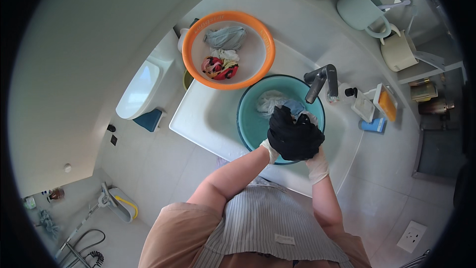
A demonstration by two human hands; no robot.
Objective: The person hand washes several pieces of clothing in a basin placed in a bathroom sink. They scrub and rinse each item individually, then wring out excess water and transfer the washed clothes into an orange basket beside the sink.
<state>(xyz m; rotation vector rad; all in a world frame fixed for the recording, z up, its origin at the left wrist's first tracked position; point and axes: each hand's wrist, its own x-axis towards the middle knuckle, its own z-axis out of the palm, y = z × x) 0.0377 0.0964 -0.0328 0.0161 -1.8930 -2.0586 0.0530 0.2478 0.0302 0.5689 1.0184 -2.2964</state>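
A bunched black cloth garment (293,134) is held up between my two gloved hands, over the near side of a teal basin (247,130). My left hand (271,151), in a pale thin glove, grips it from the left; the fingers are mostly behind the cloth. My right hand (317,162), gloved the same way, holds it from below on the right. Wet white cloth (270,102) and a light blue cloth (295,107) lie in the basin, which stands in a white sink. A dark faucet (321,82) reaches over the basin's rim.
An orange-rimmed basin (188,59) with a grey-blue cloth (225,37) and a red patterned cloth (225,70) rests across the sink's back left edge. Soap holders (364,107), a blue tube (373,125) and a bottle stand right of the faucet. Mugs (357,9) line the upper shelf.
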